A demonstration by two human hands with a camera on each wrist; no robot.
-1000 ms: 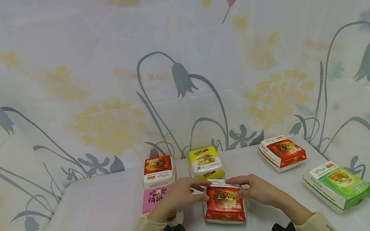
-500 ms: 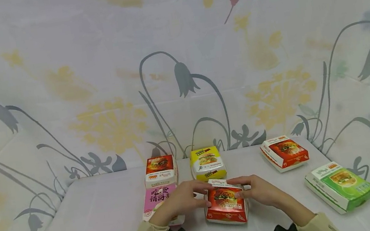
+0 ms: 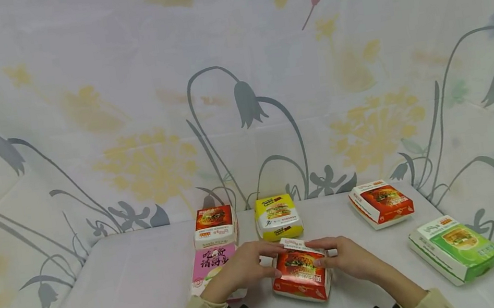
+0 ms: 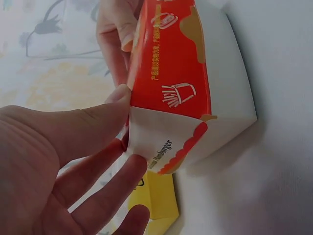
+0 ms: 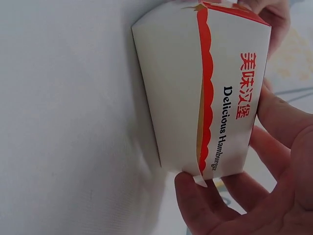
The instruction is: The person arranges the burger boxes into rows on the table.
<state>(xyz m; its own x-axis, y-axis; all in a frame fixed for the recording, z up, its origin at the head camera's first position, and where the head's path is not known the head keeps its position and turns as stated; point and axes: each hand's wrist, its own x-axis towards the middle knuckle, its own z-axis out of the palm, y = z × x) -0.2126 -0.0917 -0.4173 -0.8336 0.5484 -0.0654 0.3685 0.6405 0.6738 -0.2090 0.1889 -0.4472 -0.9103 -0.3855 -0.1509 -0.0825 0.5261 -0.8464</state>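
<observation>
Has slightly turned the red box (image 3: 298, 274), marked "美味汉堡 Delicious Hamburger", since the earlier frame; holds it clamped in fingers (image 4: 112, 188) of left hand (image 3: 241, 270) and right hand (image 3: 351, 259).

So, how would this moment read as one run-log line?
left hand: holds front red burger box; right hand: holds same box; yellow box: behind it; green box: on right

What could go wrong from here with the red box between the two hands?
The middle red box shows a gap along its scalloped flap, and a finger of the right hand lies near the flap's end, so it might catch and open. The left hand overlaps the pink box in the head view, so a sideways move could knock it. The yellow box sits just beyond, so pushing forward may bump it.
</observation>
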